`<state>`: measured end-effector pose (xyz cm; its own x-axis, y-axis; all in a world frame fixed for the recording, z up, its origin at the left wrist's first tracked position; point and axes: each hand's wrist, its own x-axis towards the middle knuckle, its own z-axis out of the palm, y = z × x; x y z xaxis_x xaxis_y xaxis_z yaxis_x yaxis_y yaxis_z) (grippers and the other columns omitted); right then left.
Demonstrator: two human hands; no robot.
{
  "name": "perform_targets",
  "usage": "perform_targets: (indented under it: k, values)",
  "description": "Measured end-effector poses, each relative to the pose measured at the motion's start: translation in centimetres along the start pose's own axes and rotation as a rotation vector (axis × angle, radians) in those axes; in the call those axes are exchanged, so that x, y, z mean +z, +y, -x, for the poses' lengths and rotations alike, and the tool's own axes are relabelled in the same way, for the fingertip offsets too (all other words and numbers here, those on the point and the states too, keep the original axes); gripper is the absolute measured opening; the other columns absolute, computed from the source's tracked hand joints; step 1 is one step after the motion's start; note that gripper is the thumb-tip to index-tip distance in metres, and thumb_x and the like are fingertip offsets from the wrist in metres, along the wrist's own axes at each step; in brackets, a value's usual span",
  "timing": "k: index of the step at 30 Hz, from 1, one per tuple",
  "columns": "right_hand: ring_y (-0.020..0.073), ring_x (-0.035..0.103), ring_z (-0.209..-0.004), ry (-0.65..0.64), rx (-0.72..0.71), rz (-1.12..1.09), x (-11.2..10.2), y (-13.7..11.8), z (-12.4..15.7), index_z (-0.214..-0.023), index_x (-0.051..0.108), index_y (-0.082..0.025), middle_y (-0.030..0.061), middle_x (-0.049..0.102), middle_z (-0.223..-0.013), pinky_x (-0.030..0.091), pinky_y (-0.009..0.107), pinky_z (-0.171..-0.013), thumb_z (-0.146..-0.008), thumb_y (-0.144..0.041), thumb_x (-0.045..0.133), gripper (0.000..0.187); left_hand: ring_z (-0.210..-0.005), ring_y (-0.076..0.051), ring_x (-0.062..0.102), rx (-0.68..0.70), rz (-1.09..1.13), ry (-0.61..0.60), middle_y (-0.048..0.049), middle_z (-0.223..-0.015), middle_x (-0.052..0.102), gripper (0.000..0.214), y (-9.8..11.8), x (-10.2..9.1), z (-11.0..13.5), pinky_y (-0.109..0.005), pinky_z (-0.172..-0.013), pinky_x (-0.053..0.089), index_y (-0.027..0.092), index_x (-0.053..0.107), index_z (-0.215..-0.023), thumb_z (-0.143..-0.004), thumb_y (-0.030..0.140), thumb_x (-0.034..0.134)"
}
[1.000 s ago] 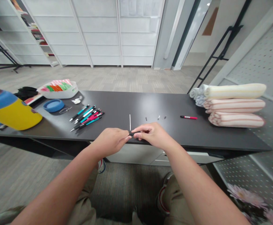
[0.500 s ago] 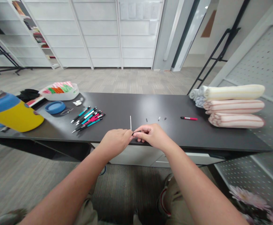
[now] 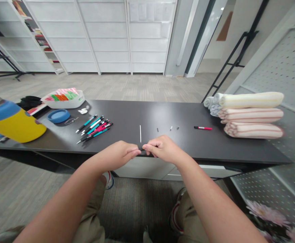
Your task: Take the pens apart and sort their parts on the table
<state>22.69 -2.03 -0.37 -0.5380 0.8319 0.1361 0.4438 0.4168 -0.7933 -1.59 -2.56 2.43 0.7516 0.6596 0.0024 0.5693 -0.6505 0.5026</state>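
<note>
My left hand (image 3: 120, 153) and my right hand (image 3: 162, 147) meet at the table's front edge. Both are closed, fingertips pinched around a small black piece (image 3: 142, 150) that is mostly hidden by the fingers. Just beyond them a thin white stick, like a pen refill (image 3: 140, 134), lies on the dark table (image 3: 127, 113). To its right are a small dark part (image 3: 157, 130), a small white part (image 3: 171, 128) and a small grey part (image 3: 178, 128). Farther right lies a red and black pen body (image 3: 203, 128).
Several teal, red and black pens (image 3: 94, 128) lie in a pile at left. Beyond them are a blue lid (image 3: 58, 116), a white basket (image 3: 72, 104) with colourful packets, and a yellow-blue bottle (image 3: 18, 123). Rolled towels (image 3: 253, 114) are stacked at right.
My hands have moved a little apart and toward me, the left one shifting down and left. The white stick now shows in full. The table items stay put.
</note>
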Motion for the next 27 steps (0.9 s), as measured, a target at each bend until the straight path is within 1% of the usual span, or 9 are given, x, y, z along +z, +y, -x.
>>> perform_targets:
  k: [3,6,7,9,11,15,17,23,27]
  values:
    - [0.0100,0.051,-0.051,-0.013,0.001,-0.037,-0.4,0.2,0.3,-0.069,0.071,-0.019,-0.0031,0.058,-0.052,0.036,0.024,-0.057,-0.101,-0.059,0.055,0.053,-0.060,-0.012,0.043,-0.056,0.133,-0.085,0.0028,-0.065,0.051,0.046,-0.6,-0.9,0.4,-0.026,-0.058,0.030,0.019,0.054,-0.073,-0.107,0.047,0.039]
    - [0.0102,0.044,-0.048,0.063,0.078,-0.180,-1.1,1.0,0.7,-0.066,0.061,-0.020,-0.0042,0.051,-0.049,0.034,0.025,-0.054,-0.102,-0.065,0.048,0.060,-0.062,-0.012,0.042,-0.119,0.306,-0.187,0.0028,-0.066,0.048,0.048,-2.4,-2.1,1.7,-0.024,-0.059,0.032,0.019,0.050,-0.073,-0.105,0.053,0.042]
    - [0.0102,0.042,-0.048,0.090,0.103,-0.225,-1.3,1.2,0.8,-0.066,0.058,-0.020,-0.0046,0.049,-0.049,0.033,0.025,-0.053,-0.103,-0.066,0.046,0.061,-0.060,-0.011,0.040,-0.142,0.378,-0.188,0.0031,-0.066,0.046,0.049,-3.2,-2.5,2.1,-0.024,-0.058,0.033,0.019,0.050,-0.074,-0.105,0.055,0.042]
    - [0.0102,0.041,-0.048,0.106,0.114,-0.244,-1.3,1.4,0.8,-0.066,0.055,-0.020,-0.0047,0.048,-0.051,0.033,0.025,-0.053,-0.103,-0.068,0.044,0.061,-0.055,-0.010,0.033,-0.226,0.513,-0.102,0.0050,-0.061,0.040,0.051,-4.5,-2.9,2.9,-0.023,-0.053,0.029,0.020,0.046,-0.074,-0.105,0.059,0.037]
    - [0.0104,0.042,-0.050,0.109,0.097,-0.198,-1.1,1.4,0.6,-0.070,0.058,-0.020,-0.0044,0.049,-0.054,0.033,0.025,-0.054,-0.103,-0.067,0.044,0.059,-0.053,-0.011,0.031,-0.257,0.584,-0.044,0.0061,-0.060,0.038,0.049,-5.1,-3.0,3.1,-0.023,-0.050,0.027,0.019,0.051,-0.082,-0.105,0.060,0.036]
    - [0.0113,0.043,-0.053,0.207,0.109,-0.190,-0.2,1.5,0.0,-0.091,0.066,-0.020,-0.0051,0.049,-0.059,0.035,0.025,-0.055,-0.103,-0.063,0.046,0.049,-0.059,-0.011,0.042,-0.229,0.528,-0.041,0.0040,-0.067,0.051,0.045,-4.4,-2.0,2.1,-0.021,-0.054,0.034,0.017,0.062,-0.101,-0.105,0.057,0.041]
    - [0.0114,0.046,-0.054,0.272,0.122,-0.213,0.1,1.8,-0.4,-0.097,0.066,-0.021,-0.0040,0.054,-0.065,0.038,0.025,-0.055,-0.103,-0.060,0.049,0.044,-0.060,-0.011,0.045,-0.210,0.500,-0.010,0.0028,-0.072,0.058,0.043,-3.8,-1.3,1.4,-0.021,-0.055,0.036,0.017,0.063,-0.110,-0.106,0.054,0.040]
    - [0.0133,0.062,-0.059,0.419,0.208,-0.100,0.8,2.2,-1.2,-0.113,0.070,-0.023,0.0009,0.072,-0.086,0.048,0.026,-0.057,-0.097,-0.044,0.058,0.029,-0.059,-0.011,0.049,-0.207,0.494,0.124,0.0016,-0.075,0.064,0.041,-3.3,0.0,0.1,-0.022,-0.058,0.039,0.019,0.065,-0.111,-0.106,0.050,0.039]
    - [0.0140,0.067,-0.058,0.439,0.246,-0.039,1.2,2.0,-1.4,-0.111,0.074,-0.024,0.0012,0.077,-0.088,0.051,0.028,-0.061,-0.094,-0.037,0.062,0.024,-0.062,-0.012,0.051,-0.214,0.446,0.167,0.0020,-0.073,0.064,0.038,-3.4,0.3,-0.1,-0.023,-0.060,0.040,0.019,0.069,-0.107,-0.104,0.048,0.044]
